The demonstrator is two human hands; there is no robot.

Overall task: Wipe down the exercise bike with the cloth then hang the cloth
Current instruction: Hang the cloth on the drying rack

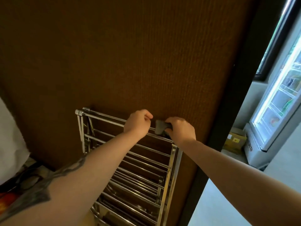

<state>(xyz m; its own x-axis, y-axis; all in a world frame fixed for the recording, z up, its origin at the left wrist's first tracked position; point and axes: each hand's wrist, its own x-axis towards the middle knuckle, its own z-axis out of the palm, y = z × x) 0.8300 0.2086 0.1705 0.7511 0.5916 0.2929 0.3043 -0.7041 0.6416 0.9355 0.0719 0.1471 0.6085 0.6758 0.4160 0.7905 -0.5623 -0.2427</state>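
Observation:
A folded chrome drying rack (114, 137) leans against a brown wall. A small dark grey cloth (160, 127) lies over the right part of its top rail. My right hand (180, 129) grips the cloth's right side, fingers curled over it at the rail. My left hand (138, 123) is just left of the cloth, over the same rail, with curled fingers and the thumb pressed to the forefinger. It seems to pinch the cloth's left edge, though the contact is hidden. The exercise bike is out of view.
The brown wall panel (130, 54) fills the view behind the rack. A dark door frame (228, 111) runs along its right edge. Beyond it stand a lit glass-door fridge (275, 108) and a cardboard box (234, 142) on a pale floor. White fabric (9, 141) is at left.

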